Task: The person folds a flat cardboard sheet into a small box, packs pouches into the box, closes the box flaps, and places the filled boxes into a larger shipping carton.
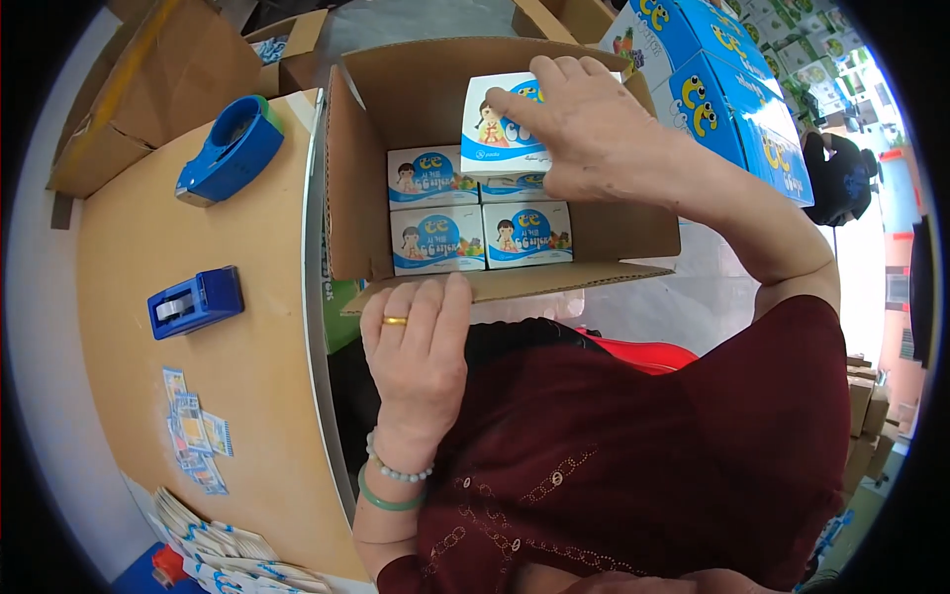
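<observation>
An open cardboard carton (356, 213) stands in front of me, its near flap bent outward. Inside lie several small white-and-blue boxes (437, 240) printed with a cartoon girl, set in rows at the left. My right hand (594, 119) grips another such box (505, 148) from above, thumb on its top and fingers over the far side; it is raised above the others, near the carton's far wall. My left hand (421, 342), wearing a ring, has its fingers hooked over the carton's near edge. The fingertips are partly hidden behind the cardboard.
On the wooden table (267, 366) at left are a large blue tape dispenser (233, 148), a smaller blue one (196, 302), scattered small sachets (195, 433) and a stack of flat white packs (228, 554). Blue cartons (708, 99) are piled at far right. A person (836, 178) is beyond them.
</observation>
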### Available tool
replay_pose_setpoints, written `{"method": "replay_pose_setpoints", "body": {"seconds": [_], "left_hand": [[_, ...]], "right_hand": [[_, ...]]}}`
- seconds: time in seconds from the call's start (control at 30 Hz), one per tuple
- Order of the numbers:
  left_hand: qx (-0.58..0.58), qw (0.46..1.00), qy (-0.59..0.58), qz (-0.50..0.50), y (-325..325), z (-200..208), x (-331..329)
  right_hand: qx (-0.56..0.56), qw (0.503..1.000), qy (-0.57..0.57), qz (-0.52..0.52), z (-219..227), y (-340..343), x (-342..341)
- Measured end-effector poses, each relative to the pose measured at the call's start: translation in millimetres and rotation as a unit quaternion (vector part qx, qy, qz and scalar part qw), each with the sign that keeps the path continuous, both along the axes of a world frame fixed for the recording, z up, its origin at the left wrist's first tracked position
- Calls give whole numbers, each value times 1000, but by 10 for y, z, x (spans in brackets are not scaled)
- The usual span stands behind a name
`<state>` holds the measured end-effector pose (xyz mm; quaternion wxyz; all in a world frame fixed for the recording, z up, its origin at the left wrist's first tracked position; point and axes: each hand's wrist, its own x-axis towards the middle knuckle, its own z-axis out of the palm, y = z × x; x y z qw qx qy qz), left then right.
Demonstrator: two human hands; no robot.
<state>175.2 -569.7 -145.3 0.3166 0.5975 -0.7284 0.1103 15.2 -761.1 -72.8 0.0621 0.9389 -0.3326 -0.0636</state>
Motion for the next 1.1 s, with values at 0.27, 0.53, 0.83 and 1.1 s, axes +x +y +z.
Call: {"method": "replay_pose_setpoints", "body": {"seconds": [0.27, 0.53, 0.83, 1.1], "left_hand": [[-15, 1000, -14, -8, 119, -69, 13], [16, 1000, -25, 4, 96, -7, 62], [36, 997, -40, 45, 476, -208, 144], [4, 993, 71, 97, 893, -585, 386]], "right_hand": [[57, 993, 103, 21, -291, -14, 431], [217, 972, -6, 86, -1209, 112, 826], [543, 822, 47, -165, -1306, -321, 565], [512, 856, 30, -62, -1506, -198, 920]]}}
